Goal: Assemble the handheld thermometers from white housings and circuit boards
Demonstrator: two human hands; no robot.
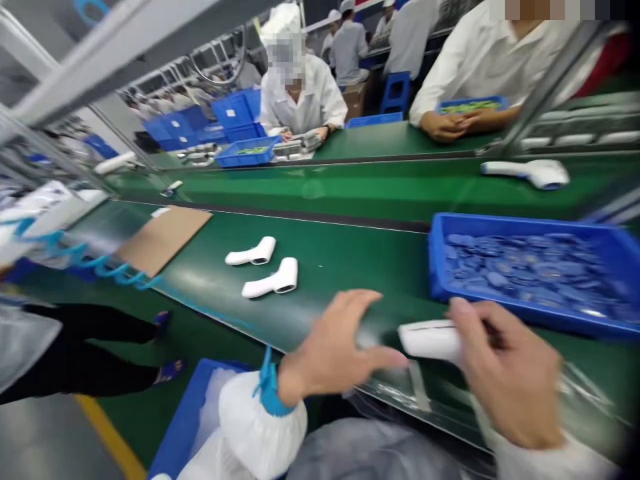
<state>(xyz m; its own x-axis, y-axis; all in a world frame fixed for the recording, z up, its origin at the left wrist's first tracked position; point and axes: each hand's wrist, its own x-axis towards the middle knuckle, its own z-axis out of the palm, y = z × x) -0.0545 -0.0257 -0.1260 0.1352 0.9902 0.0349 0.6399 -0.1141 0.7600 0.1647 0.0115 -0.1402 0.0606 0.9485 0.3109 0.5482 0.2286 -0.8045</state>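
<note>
My right hand [510,367] grips a white plastic housing [430,339] by its right end, over the green bench near the front edge. The left end of the housing points toward my left hand [340,347], which is open with thumb and fingers apart and nothing between them. Two white gun-shaped housings [274,280] [255,253] lie on the bench beyond and to the left of my left hand. A blue bin [435,263] full of flat blue plastic pieces [530,267] stands just beyond my right hand. My right fingers hide part of the held housing.
A brown cardboard sheet [167,237] lies on the bench at left, near a coiled blue hose [105,267]. Across the green belt [320,187] sit two co-workers in white. A white-and-blue gun-shaped housing [545,173] rests at far right. A blue crate [185,407] stands below left.
</note>
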